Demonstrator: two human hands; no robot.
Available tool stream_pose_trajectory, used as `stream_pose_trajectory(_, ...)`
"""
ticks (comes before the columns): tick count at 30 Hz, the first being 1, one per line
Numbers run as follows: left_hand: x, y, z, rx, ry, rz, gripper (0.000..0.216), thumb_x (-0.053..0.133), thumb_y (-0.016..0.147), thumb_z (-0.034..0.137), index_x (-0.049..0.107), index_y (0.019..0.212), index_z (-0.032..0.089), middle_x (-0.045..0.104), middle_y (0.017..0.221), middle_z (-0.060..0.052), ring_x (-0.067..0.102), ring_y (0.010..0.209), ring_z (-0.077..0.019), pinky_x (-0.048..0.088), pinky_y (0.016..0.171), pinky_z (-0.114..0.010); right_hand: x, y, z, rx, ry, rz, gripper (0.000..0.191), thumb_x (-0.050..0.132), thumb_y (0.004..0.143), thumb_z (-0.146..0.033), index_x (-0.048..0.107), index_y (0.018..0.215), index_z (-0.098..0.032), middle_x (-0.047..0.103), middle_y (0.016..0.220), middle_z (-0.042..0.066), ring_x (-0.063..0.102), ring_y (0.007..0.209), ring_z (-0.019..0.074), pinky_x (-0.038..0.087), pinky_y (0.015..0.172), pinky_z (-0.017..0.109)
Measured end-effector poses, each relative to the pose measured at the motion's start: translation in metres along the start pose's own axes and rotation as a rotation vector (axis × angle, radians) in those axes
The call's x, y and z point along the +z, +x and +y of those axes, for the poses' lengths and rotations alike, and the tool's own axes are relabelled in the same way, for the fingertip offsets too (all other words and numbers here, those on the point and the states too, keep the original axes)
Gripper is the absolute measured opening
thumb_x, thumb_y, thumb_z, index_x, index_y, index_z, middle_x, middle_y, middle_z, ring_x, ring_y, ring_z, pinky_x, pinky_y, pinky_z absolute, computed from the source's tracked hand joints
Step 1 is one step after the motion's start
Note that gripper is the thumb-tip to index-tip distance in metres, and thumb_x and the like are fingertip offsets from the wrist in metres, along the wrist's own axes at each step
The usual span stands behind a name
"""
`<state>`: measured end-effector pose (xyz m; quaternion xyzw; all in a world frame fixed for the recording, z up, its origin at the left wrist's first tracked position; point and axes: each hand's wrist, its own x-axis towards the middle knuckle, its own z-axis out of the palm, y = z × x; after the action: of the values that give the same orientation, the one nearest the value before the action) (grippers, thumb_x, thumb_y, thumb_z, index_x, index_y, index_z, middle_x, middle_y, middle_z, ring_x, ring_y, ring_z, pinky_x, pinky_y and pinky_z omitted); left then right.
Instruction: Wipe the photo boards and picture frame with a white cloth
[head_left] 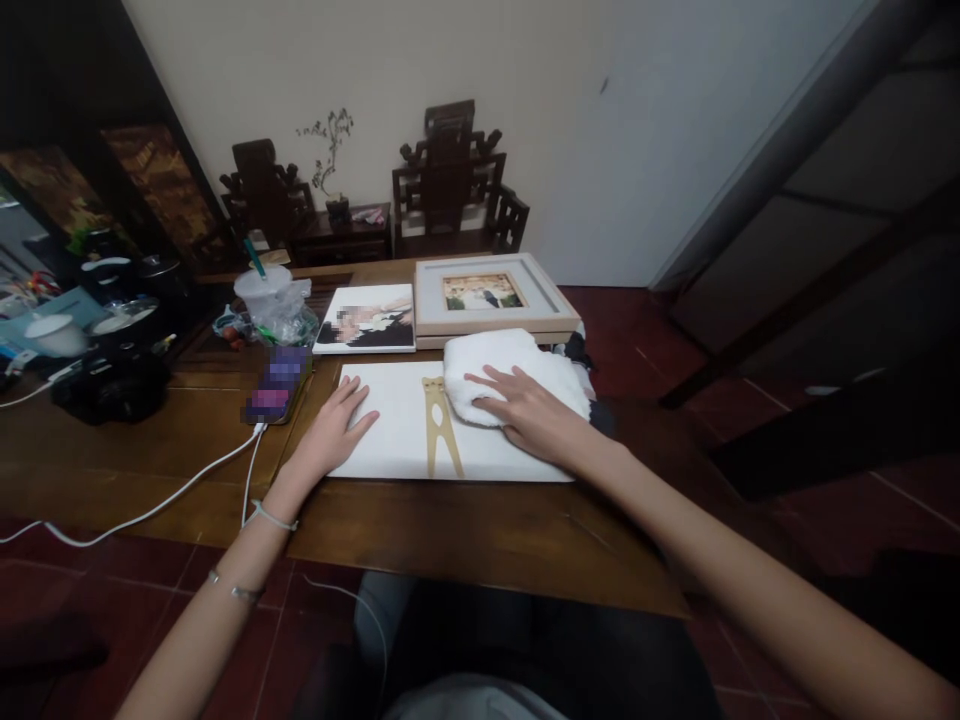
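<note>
A white rectangular panel lies flat on the table, with a gold A-shaped stand leg along its middle. On the panel's left part rests my left hand, open, its fingers spread and holding nothing. My right hand lies on a fluffy white cloth over the panel's right part. Its fingers are spread across the top of the cloth, not wrapped around it. The cloth hides the panel's upper right area.
Behind the panel lie a framed picture and a smaller photo panel. On the left are a phone with a white cable, a plastic cup with a straw and a black camera. The wooden table's front edge is near my body.
</note>
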<state>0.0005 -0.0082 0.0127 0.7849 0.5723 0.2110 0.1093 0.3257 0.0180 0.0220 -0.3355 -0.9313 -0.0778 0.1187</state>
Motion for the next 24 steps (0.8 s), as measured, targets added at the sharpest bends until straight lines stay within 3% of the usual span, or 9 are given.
stream_pose_trajectory(10,0.002,-0.002,0.004,-0.024,0.020,0.118,0.039,0.051,0.092,0.036,0.060,0.123,0.014,0.054,0.143,-0.017,0.045,0.138,-0.0285,0.034,0.117,-0.048,0.001,-0.016,-0.027,0.012,0.046,0.014,0.058,0.047,0.067,0.011,0.066,0.116,-0.014,0.049,0.148,0.019,0.037,0.140,0.0412,0.037,0.108,0.068)
stream_pose_trajectory(13,0.002,-0.004,0.008,-0.027,0.049,0.070,0.047,0.046,0.095,0.037,0.053,0.133,0.011,0.046,0.149,-0.020,0.037,0.144,-0.0308,0.031,0.118,-0.050,-0.001,-0.015,-0.025,0.011,0.037,0.026,0.056,0.048,0.068,0.010,0.066,0.116,-0.013,0.050,0.147,0.019,0.038,0.140,0.0415,0.037,0.108,0.067)
stream_pose_trajectory(17,0.002,-0.004,0.009,-0.030,0.024,-0.011,0.057,0.041,0.097,0.039,0.041,0.146,0.010,0.029,0.161,-0.019,0.017,0.152,-0.0301,0.022,0.121,-0.051,-0.002,-0.015,-0.016,0.007,0.089,0.040,0.058,0.046,0.068,0.012,0.066,0.114,-0.016,0.049,0.149,0.016,0.036,0.142,0.0353,0.035,0.112,0.063)
stream_pose_trajectory(24,0.003,-0.002,0.006,-0.029,0.028,-0.016,0.059,0.040,0.098,0.041,0.043,0.146,0.007,0.031,0.160,-0.019,0.021,0.152,-0.0283,0.020,0.123,-0.049,-0.010,-0.006,0.004,0.058,0.067,0.073,0.063,0.040,0.066,0.014,0.065,0.113,-0.020,0.044,0.154,0.011,0.033,0.144,0.0348,0.033,0.110,0.069)
